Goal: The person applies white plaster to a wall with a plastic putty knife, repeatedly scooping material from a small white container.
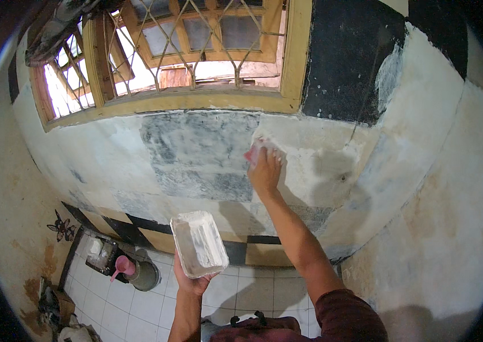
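My left hand (191, 280) grips a white rectangular tub (187, 248) from below, tilted so that its inside shows. White paste (209, 245) coats the inside of the tub. Higher up, my right hand (264, 175) is closed on a pink-red scraper (249, 154), pressed to the wall just below the window. Fingers and blur hide most of that tool, so its exact shape is unclear. Around it, the wall (304, 148) carries whitish smears of paste. Left of my right hand lies a darker grey-blue patch (201, 148) with a thin, streaky coat.
Above is a yellow wooden window frame (196, 102) with a metal grille. A black wall panel (350, 62) adjoins it. At the lower left, a pink dipper (123, 267) rests on a dark bucket (146, 277) on the white tiled floor (116, 296).
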A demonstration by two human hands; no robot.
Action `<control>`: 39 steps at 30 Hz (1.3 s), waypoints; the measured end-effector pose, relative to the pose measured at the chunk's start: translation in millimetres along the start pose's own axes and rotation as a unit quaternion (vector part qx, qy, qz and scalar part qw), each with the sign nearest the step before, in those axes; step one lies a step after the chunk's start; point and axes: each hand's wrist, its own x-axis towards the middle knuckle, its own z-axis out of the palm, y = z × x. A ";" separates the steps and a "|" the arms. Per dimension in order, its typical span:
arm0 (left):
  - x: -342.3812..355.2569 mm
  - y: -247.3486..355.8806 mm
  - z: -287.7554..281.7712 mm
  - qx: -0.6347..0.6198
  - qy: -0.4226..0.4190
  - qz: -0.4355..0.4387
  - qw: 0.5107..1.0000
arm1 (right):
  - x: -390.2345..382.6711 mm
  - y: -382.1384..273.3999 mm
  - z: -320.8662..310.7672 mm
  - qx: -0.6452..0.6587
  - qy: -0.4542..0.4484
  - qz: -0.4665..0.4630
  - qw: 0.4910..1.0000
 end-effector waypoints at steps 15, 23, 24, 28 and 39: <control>5.8 -1.2 19.9 0.004 -0.032 -0.003 0.999 | 38.4 157.3 -64.9 -0.154 -0.141 -0.145 0.967; 16.2 -15.5 24.8 0.045 -0.031 -0.024 0.998 | -40.3 147.9 -99.8 -0.035 -0.131 -0.132 0.982; 15.9 -16.8 24.5 0.047 -0.028 -0.026 0.998 | -21.7 150.9 -103.6 -0.021 -0.043 -0.134 0.990; 14.7 -21.4 28.5 0.060 -0.030 -0.022 0.998 | 36.9 164.2 -115.0 -0.137 0.155 -0.070 0.976; 8.0 -12.1 21.0 0.041 -0.032 0.030 0.998 | -43.9 138.8 -91.2 -0.061 -0.175 -0.137 0.973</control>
